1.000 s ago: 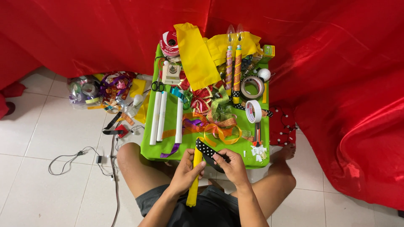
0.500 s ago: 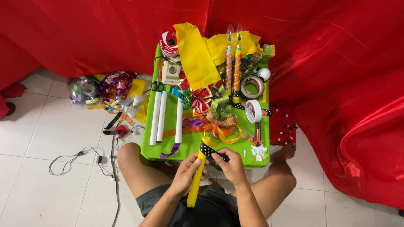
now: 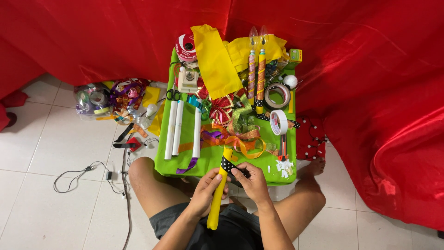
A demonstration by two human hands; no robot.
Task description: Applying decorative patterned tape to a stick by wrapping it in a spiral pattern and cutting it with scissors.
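Person sits on the white tiled floor (image 3: 60, 153) w/ legs either side of a low bright-green plastic table (image 3: 185, 139), seen from above. Left hand (image 3: 206, 192) wraps round the mid part of a long yellow plastic stick (image 3: 217, 194), fingers closed on it, thumb up near the wrap; stick runs from just over the near edge of the green table down to the lap, slightly tilted. Right hand (image 3: 249, 183) is just right of the stick's upper end, fingertips pinched narrow on a black ribbon w/ white polka dots (image 3: 227, 164), which goes round the stick near its top. Both hands sit at the table's near edge, touching the stick between them. On the table: three white paper tubes (image 3: 178, 129) lying side by side at left-centre, black-handled scissors (image 3: 173, 95) at their far end, a tangle of orange, red and green ribbon bows (image 3: 233, 122) in the middle, two rolls of tape (image 3: 278, 109) toward the right side, two tall candle-shaped lamps w/ clear bulbs (image 3: 256, 69) at the far side, wide yellow fabric strip (image 3: 215, 60) beside them. Left of the table, on the floor: clear bag of ribbon rolls (image 3: 92, 99) and a thin black cable (image 3: 78, 173). Red satin cloth (image 3: 370, 92) hangs behind and right of the table.
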